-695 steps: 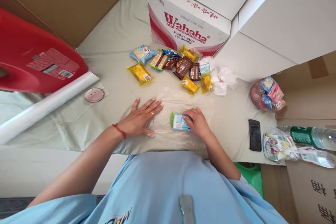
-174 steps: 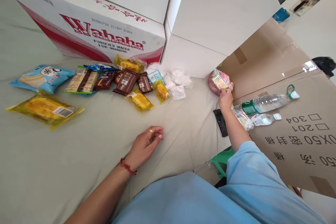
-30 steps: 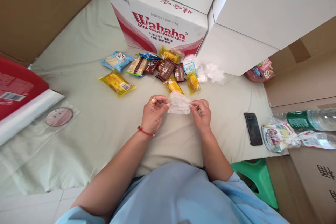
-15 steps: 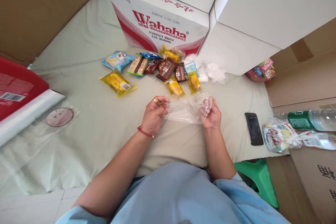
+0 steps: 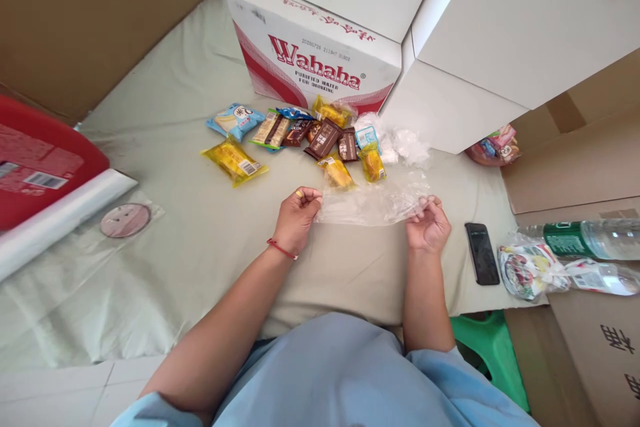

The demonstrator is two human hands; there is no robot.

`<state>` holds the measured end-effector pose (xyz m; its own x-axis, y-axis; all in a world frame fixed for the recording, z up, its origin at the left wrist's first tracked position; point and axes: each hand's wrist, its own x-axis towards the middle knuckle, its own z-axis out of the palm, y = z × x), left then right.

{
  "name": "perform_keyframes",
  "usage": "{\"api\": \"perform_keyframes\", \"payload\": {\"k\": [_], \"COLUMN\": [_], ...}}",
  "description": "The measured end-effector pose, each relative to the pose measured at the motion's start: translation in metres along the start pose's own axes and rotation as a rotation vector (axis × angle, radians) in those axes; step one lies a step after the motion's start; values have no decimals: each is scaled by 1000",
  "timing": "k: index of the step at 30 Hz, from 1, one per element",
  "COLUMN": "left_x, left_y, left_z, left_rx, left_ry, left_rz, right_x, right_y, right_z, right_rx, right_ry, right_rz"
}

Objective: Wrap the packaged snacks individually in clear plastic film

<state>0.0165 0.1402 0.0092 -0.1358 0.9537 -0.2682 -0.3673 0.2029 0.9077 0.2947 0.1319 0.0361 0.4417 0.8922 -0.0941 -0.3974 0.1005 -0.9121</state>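
Left hand and right hand pinch the crinkled clear plastic bag taut, still empty. All the colourful snack packets lie loose by the green sheet's far edge.

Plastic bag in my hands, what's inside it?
Nothing shows inside the plastic bag; the pale cloth shows through it. The corners pinched by the left hand and right hand are covered.

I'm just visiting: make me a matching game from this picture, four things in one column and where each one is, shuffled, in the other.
1. clear plastic bag
2. black phone
3. water bottle
4. big yellow snack packet

A. on its side, far right
B. stretched between left hand and right hand
C. flat, just right of the right hand
D. beyond and left of the left hand

Pairs: 1-B, 2-C, 3-A, 4-D
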Motion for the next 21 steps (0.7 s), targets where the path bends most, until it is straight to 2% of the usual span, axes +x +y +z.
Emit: {"api": "perform_keyframes", "payload": {"k": [2, 4, 5, 6, 7, 8, 11, 12, 14, 16, 19, 21], "left_x": [-1, -5, -8, -11, -15, -18, -25, -26, -25, -22, -13, -7], "left_y": [1, 2, 3, 3, 4, 4, 4, 3, 2, 0, -2, -2], "left_z": [0, 1, 1, 2, 2, 3, 4, 5, 5, 5, 4, 3], "left_rx": [13, 70, 102, 123, 128, 116, 38, 23, 16, 10, -23, -58], "left_ry": [-13, -62, -100, -144, -194, -248, -389, -414, -412, -350, -204, -105], "left_rz": [23, 90, 141, 192, 234, 259, 230, 208, 177, 156, 101, 39], "right_x": [1, 0, -2, -4, -6, -8, -8, -5, 3, 9, 7, -6], "right_y": [-11, -23, -29, -33, -36, -38, -29, -23, -11, -5, -14, -30], "right_z": [-13, -18, -15, -9, 0, 12, 53, 65, 81, 85, 76, 64], "right_rx": [-256, -526, -626, -704, -771, -835, -1012, -1053, -1111, -1134, -1103, -1118], "right_ry": [146, 301, 325, 283, 169, -2, -618, -777, -954, -950, -780, -690], "right_rz": [-108, -315, -424, -510, -559, -570, -464, -419, -370, -385, -471, -557]}}
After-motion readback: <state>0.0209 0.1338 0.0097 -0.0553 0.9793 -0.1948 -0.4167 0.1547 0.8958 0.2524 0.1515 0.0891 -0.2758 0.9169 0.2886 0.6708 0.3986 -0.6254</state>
